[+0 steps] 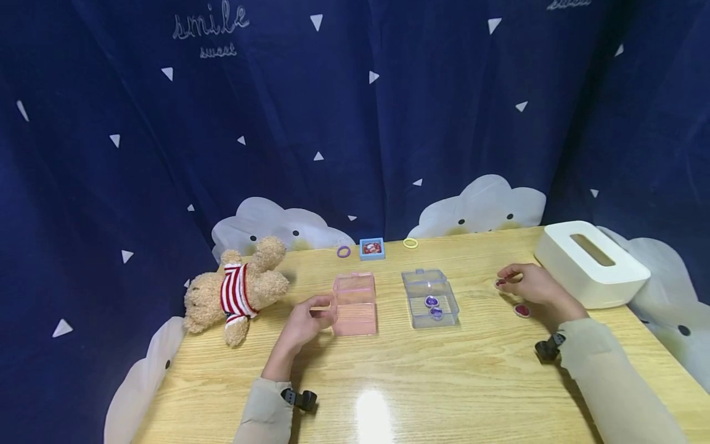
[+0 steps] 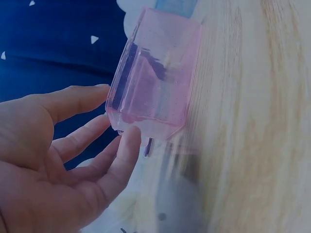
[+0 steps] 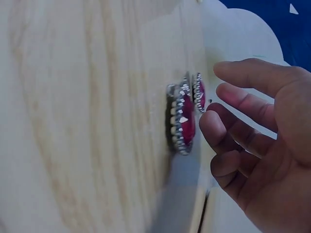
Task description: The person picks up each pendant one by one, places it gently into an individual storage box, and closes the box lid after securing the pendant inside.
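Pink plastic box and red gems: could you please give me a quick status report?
Left hand open, fingers touching pink translucent plastic box. Right hand open beside two red oval gems. Nothing in the way.

Both hands low and well apart — left hand (image 1: 304,322) open, fingers (image 2: 82,99) extended; right hand (image 1: 534,285) loosely curled, sleeves pale.

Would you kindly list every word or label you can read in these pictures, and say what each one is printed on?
"smile" – pale script on the blue curtain, upper left.
"sweet" – smaller script just beneath it.
A second print at the curtain's top right edge is cut off and unreadable.
The small blue box bears a red picture; any lettering is too small to read.
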